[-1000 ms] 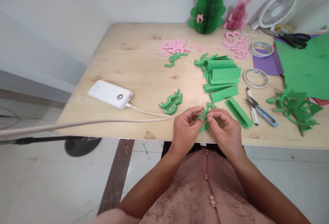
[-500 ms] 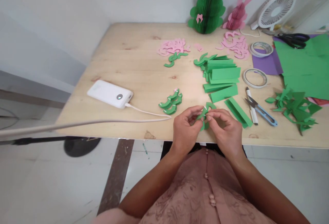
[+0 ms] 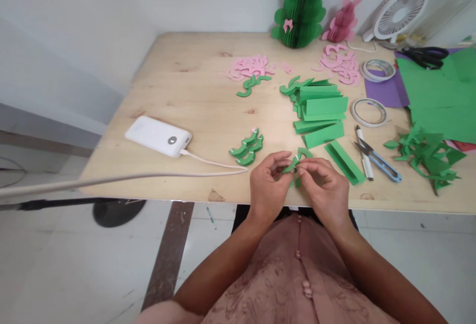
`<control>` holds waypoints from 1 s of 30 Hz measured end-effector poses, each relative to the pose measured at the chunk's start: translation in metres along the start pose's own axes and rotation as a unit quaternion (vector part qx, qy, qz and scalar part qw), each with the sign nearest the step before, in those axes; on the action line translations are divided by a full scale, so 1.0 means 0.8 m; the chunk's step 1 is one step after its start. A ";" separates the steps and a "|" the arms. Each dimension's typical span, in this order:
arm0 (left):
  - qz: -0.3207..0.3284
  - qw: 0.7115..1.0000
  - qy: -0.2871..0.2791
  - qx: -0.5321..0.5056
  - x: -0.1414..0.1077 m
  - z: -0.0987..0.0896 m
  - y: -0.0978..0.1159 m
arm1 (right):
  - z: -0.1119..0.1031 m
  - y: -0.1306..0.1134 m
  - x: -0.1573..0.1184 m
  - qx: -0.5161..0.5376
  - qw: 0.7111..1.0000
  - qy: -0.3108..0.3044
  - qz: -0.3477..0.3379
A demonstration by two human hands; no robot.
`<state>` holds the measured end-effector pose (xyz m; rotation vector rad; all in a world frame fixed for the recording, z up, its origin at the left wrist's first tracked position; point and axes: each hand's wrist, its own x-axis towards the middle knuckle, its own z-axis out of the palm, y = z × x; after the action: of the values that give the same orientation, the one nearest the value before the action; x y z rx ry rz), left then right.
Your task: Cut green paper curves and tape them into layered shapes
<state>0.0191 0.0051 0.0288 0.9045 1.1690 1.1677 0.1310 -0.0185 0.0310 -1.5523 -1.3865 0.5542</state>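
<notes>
Near the table's front edge, my left hand and my right hand pinch one curvy green paper cutout between them. White strips show on it, and my fingers cover its middle. To the left lies a small stack of wavy green paper cutouts with white strips and a bit of pink on top. Beyond my right hand lies a folded green paper strip. More folded green strips are piled farther back, with curved green pieces to their left.
Thread snips and a marker lie right of my hands, near tape rolls and green scraps. A power bank with a cable is at left. Paper rabbits and a fan stand at the back.
Both hands keep hold of the green cutout at nearly the same place. The fingers have shifted only slightly, and nothing else on the table has moved.
</notes>
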 end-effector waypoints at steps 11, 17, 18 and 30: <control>0.068 0.994 0.046 0.068 0.000 -0.003 -0.007 | 0.002 -0.007 -0.009 0.012 0.999 -0.039 -0.006; 0.108 0.985 0.075 0.111 -0.001 -0.006 -0.009 | 0.009 -0.010 -0.020 0.048 0.996 -0.061 0.036; 0.115 0.983 0.079 0.116 -0.001 -0.006 -0.009 | 0.010 -0.011 -0.022 0.051 0.996 -0.063 0.040; 0.134 0.979 0.095 0.123 -0.003 -0.007 -0.004 | 0.013 -0.015 -0.026 0.028 0.998 -0.058 0.009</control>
<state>0.0140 0.0016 0.0253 1.1878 1.3997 1.3686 0.1112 -0.0356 0.0315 -1.5082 -1.4334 0.6977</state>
